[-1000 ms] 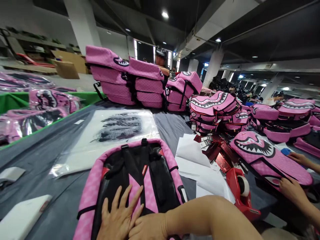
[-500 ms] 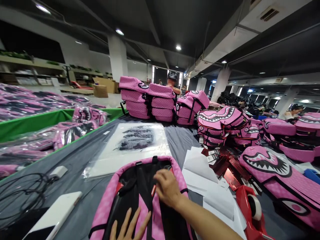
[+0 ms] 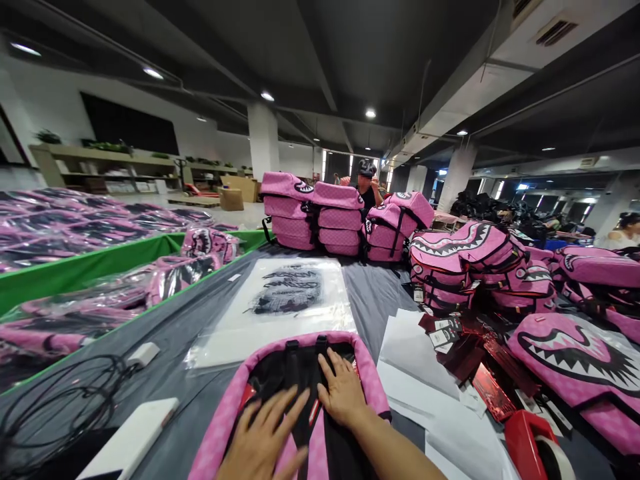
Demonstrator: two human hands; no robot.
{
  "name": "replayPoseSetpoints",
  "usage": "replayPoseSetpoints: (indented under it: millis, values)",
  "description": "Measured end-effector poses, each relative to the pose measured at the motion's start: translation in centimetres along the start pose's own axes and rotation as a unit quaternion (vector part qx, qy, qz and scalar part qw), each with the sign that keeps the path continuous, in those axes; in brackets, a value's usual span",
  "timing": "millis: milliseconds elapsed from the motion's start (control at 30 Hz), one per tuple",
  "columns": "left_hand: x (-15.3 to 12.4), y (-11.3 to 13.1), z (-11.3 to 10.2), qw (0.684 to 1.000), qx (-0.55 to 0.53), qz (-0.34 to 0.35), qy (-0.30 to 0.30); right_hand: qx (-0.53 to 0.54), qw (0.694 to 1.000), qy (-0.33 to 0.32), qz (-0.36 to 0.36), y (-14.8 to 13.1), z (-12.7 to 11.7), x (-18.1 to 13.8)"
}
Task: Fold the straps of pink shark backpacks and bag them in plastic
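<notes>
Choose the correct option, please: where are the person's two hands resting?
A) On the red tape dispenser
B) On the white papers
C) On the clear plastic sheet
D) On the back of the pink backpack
D. The left hand and the right hand both lie flat on the back of the pink backpack.

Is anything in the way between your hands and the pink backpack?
No, nothing is in the way. Your left hand and right hand are already resting on the pink backpack, touching its black back.
</notes>
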State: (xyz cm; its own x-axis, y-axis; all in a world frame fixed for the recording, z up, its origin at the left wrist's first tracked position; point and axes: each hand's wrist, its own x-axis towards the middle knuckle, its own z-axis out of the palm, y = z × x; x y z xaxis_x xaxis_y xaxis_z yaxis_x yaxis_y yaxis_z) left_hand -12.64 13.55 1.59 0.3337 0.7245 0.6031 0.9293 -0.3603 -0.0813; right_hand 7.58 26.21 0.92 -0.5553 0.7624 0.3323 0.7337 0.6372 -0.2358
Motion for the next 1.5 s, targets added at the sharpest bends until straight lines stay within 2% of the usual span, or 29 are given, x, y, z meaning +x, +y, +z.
replayPoseSetpoints:
  millis: [100, 167, 233, 300, 400, 467, 533, 600, 700, 767, 867, 933, 1033, 1100, 1167, 1267, 1333, 1400, 1467, 1500]
  values:
    - [5.9, -1.4, 1.0, 0.992, -0.021, -0.082, -0.091, 0.013, 0.999, 0.029, -0.004, 0.7, 0.6, 0.0]
    - [7.2, -1.4, 2.7, 0.977, -0.068, -0.128, -0.157, 0.037, 0.997, 0.068, -0.002, 1.6, -0.1, 0.7]
    - [7.0, -1.2, 4.4, 0.967, -0.105, -0.143, -0.182, 0.057, 0.992, 0.113, 0.008, 2.4, -1.9, 2.7]
    - [6.1, -1.1, 5.5, 0.968, -0.118, -0.14, -0.174, 0.059, 0.991, 0.123, 0.018, 2.9, -4.2, 6.4]
    - [4.9, -1.3, 6.4, 0.976, -0.104, -0.129, -0.143, 0.062, 0.998, 0.025, 0.006, 2.7, -5.9, 13.9]
    - [4.5, -1.6, 6.8, 0.982, -0.09, -0.107, -0.126, 0.076, 0.996, -0.053, -0.014, 2.3, -4.7, 18.7]
    - [4.3, -1.9, 7.0, 0.984, -0.082, -0.089, -0.129, 0.085, 0.989, -0.123, -0.023, 1.6, -2.0, 22.4]
    - [4.3, -1.9, 7.0, 0.982, -0.081, -0.084, -0.148, 0.087, 0.981, -0.173, -0.021, 0.9, 1.3, 24.6]
    - [4.5, -1.7, 6.5, 0.979, -0.084, -0.089, -0.166, 0.089, 0.969, -0.231, -0.016, 0.2, 5.1, 26.0]
    - [4.6, -1.6, 6.0, 0.976, -0.094, -0.096, -0.169, 0.094, 0.961, -0.259, -0.015, 0.3, 6.3, 26.2]
    - [4.8, -1.4, 5.4, 0.969, -0.125, -0.112, -0.181, 0.094, 0.961, -0.258, -0.008, 0.8, 6.4, 26.2]
    - [4.9, -1.3, 5.3, 0.965, -0.145, -0.119, -0.186, 0.085, 0.973, -0.216, 0.008, 0.8, 5.8, 26.1]
    - [4.8, -1.3, 6.0, 0.967, -0.15, -0.115, -0.172, 0.054, 0.99, -0.118, 0.053, 0.2, 4.1, 26.2]
    - [4.6, -1.3, 6.8, 0.974, -0.135, -0.109, -0.146, 0.027, 0.995, -0.061, 0.077, -0.2, 2.0, 26.8]
    - [4.3, -1.4, 7.6, 0.98, -0.115, -0.105, -0.123, 0.003, 0.997, -0.019, 0.076, -0.5, -1.1, 27.9]
    - [4.4, -1.7, 7.9, 0.981, -0.109, -0.11, -0.118, -0.023, 0.999, 0.015, 0.028, -0.8, -7.7, 29.3]
    - [5.1, -1.8, 7.2, 0.976, -0.127, -0.116, -0.134, -0.034, 0.999, 0.018, -0.013, -1.1, -12.4, 28.9]
    - [6.4, -1.7, 5.7, 0.966, -0.139, -0.136, -0.172, -0.039, 0.998, 0.019, -0.045, -1.6, -16.6, 27.2]
    - [8.2, -0.9, 3.7, 0.949, -0.165, -0.166, -0.21, -0.036, 0.997, 0.025, -0.062, -2.2, -19.5, 24.3]
    - [9.2, -0.1, 2.7, 0.936, -0.211, -0.182, -0.215, -0.031, 0.997, 0.031, -0.064, -2.5, -20.5, 22.5]
